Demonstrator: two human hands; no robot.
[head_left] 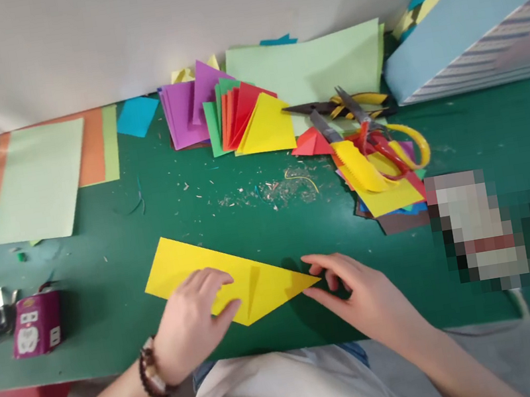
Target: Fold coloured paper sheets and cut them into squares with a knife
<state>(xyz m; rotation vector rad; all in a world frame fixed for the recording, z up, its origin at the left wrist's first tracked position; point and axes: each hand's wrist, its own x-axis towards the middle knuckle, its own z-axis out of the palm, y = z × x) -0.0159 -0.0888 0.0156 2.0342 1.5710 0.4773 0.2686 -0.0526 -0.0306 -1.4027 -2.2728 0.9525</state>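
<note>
A folded sheet of yellow paper (235, 263) lies on the green table before me, its narrow point toward the right. Over its left part rests my left hand (195, 313), thumb and fingers apart, with nothing pinched between them. Beside the paper's right tip is my right hand (351, 279), its thumb and forefinger spread around the point without closing on it. A bracelet of dark beads (150, 371) circles my left wrist.
Coloured paper squares (263, 125) fan out at the back. Yellow-handled scissors (363, 156) and pliers (331, 106) lie right of them. Pale green sheets (38, 181) lie at left, above a purple box (37, 323). A blue box (459, 27) stands back right. A blurred-out object (480, 225) lies right.
</note>
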